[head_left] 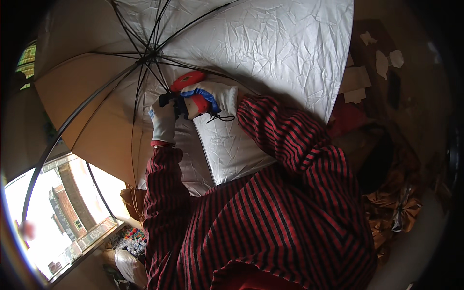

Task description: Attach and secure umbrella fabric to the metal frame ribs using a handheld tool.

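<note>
A large open umbrella (270,43), silver-white inside with tan showing on its left panels, spreads before me with its black ribs (140,87) toward me. My right hand (217,94), in a white knit glove with a blue band, is closed round a red-handled tool (189,79) with a dark head. A thin black cord hangs by its wrist. Against that dark head, my left hand (164,118) is closed beside a rib, also in a white glove. What its fingertips pinch is hidden. The ribs meet at the dark hub (151,50), just above both hands.
The curved umbrella shaft (63,128) sweeps down to the lower left past a bright window (63,212). Scraps of paper and card (355,82) lie at the right. Folded brown umbrellas (396,208) are heaped at the lower right, and a white bundle (129,266) rests below the window.
</note>
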The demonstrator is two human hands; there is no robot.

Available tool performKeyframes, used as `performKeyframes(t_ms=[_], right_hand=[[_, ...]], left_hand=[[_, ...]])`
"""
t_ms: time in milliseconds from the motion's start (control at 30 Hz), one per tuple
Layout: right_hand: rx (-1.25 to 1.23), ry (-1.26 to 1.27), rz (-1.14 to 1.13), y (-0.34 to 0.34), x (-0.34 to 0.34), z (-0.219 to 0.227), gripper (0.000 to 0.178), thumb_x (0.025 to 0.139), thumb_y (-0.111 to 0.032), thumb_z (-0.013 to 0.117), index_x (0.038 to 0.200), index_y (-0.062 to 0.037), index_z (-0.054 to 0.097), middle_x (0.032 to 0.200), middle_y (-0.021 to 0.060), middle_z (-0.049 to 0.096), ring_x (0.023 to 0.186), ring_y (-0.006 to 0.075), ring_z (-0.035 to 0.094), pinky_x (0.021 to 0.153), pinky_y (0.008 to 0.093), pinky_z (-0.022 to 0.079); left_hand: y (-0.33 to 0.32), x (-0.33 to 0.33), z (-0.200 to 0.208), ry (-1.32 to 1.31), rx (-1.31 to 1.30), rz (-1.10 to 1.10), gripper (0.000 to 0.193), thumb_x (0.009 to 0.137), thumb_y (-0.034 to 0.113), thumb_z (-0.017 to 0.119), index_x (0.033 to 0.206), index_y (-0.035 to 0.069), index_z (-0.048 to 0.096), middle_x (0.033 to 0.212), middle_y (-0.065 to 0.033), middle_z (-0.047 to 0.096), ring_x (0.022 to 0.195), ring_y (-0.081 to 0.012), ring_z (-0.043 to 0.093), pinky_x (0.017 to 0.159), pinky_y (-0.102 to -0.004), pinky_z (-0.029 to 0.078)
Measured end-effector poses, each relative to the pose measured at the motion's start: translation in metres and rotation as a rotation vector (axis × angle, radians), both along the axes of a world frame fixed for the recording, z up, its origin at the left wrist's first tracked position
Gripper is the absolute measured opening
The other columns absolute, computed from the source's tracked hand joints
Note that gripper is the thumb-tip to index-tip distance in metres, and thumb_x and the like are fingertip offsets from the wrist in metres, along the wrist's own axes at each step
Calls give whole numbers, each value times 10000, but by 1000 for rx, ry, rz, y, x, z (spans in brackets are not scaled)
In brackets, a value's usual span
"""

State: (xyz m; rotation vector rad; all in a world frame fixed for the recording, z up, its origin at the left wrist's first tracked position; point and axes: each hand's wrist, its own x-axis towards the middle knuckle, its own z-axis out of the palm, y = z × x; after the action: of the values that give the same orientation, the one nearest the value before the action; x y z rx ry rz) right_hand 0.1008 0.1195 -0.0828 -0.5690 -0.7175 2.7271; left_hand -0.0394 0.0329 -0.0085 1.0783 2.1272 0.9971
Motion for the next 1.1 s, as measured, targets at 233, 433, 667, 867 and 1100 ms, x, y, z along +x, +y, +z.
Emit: performKeyframes(t_ms=[233,433,667,867,1100], right_hand=[[-78,-51,52,7,-17,-2,357,831,-357,662,1033,-64,633,910,83,661,784,201,632,637,376,503],[134,9,21,6,0,8,260,893,-274,602,1041,-62,624,910,59,664,769,170,634,612,349,523],[-181,233,31,-26,16,19,304,922,-234,586,1138,-24,541,1004,114,649,895,226,659,789,377,552],[-63,416,-149,3,4,34,292,870,-195,661,1089,-21,579,934,116,655,829,266,672,728,413,572],[247,-4,-573,3,-10,25,240,826,-192,692,980,-19,630,857,47,659,747,127,646,647,285,524]], left_hand=[[0,-6,-9,52,-67,-39,185,881,148,588,947,-8,663,703,-6,623,561,-85,565,475,-232,411],[2,-7,-27,493,-91,-37,231,829,259,618,962,75,660,825,-156,680,770,-333,663,677,-412,505],[22,-89,-24,990,87,-143,257,822,223,582,1023,68,625,906,-188,667,845,-396,633,720,-462,501],[56,-159,20,1030,-191,-51,260,831,227,560,1065,118,589,1006,-173,645,920,-391,620,779,-470,498],[41,-130,15,1003,-61,25,294,833,188,546,1117,117,569,1134,-166,587,947,-390,620,797,-471,507]])
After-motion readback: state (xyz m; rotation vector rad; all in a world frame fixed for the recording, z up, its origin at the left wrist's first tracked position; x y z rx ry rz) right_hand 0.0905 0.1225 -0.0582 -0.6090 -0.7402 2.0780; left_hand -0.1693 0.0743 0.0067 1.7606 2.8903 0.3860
